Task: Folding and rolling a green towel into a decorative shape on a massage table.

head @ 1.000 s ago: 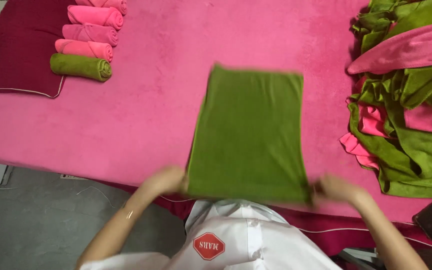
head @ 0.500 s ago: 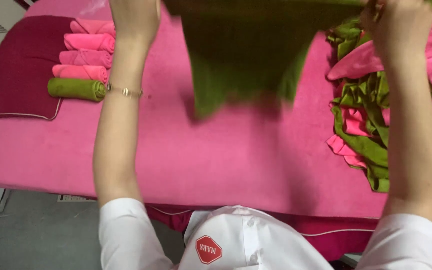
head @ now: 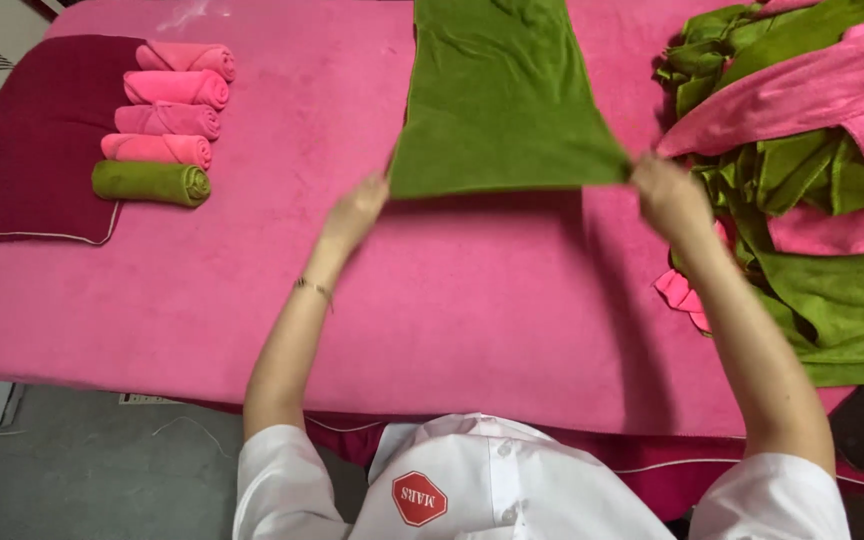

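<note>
Pink padded bed point(head: 452, 300) fills your view. Your left hand point(head: 357, 212) and right hand point(head: 664, 192) each have fingers pinched on a near corner of the green towel point(head: 497, 100), stretched flat toward the far edge. It looks light, soft and floppy; corners give control. Rolled towels point(head: 162, 120) sit left, loose towel pile point(head: 812, 200) right.

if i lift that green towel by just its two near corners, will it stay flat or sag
The green towel looks soft and thin, so it would likely droop between the left hand and right hand. The rolled towels suggest it bends easily.
</note>
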